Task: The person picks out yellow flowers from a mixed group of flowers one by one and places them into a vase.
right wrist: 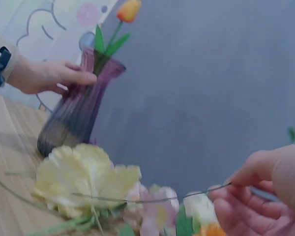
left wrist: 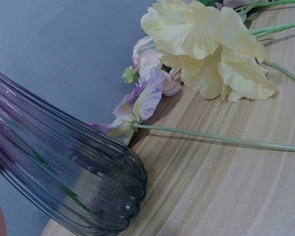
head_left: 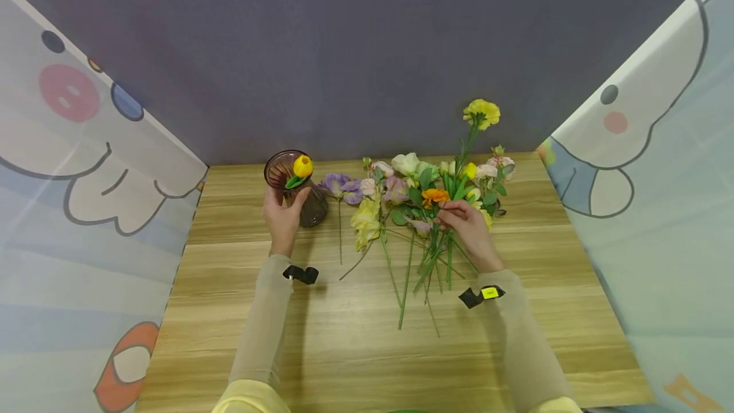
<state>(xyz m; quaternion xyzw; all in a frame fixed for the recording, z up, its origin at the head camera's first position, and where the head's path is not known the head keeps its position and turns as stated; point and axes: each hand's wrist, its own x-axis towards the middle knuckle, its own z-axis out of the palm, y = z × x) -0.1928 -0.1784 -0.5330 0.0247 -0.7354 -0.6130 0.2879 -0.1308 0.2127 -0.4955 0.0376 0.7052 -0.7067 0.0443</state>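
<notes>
My left hand point(head_left: 282, 218) grips a ribbed purple-grey glass vase point(head_left: 313, 208) near its flared rim. The vase leans, its base low by the wood table in the left wrist view. A yellow-orange tulip point(right wrist: 129, 11) stands in it, and its green stem point(left wrist: 73, 196) shows through the glass. My right hand point(head_left: 469, 234) is above the flower pile, beside an orange flower point(head_left: 435, 197). Between thumb and fingers it pinches a thin dark stem point(right wrist: 152, 200); which bloom belongs to it I cannot tell.
Loose artificial flowers lie across the table point(head_left: 355, 349): a purple flower point(head_left: 343, 187), a pale yellow bloom point(left wrist: 211, 54), a white flower point(head_left: 406, 163) and several green stems. A yellow carnation point(head_left: 482, 113) sticks up at the back. A dark grey panel point(head_left: 367, 56) stands behind the table.
</notes>
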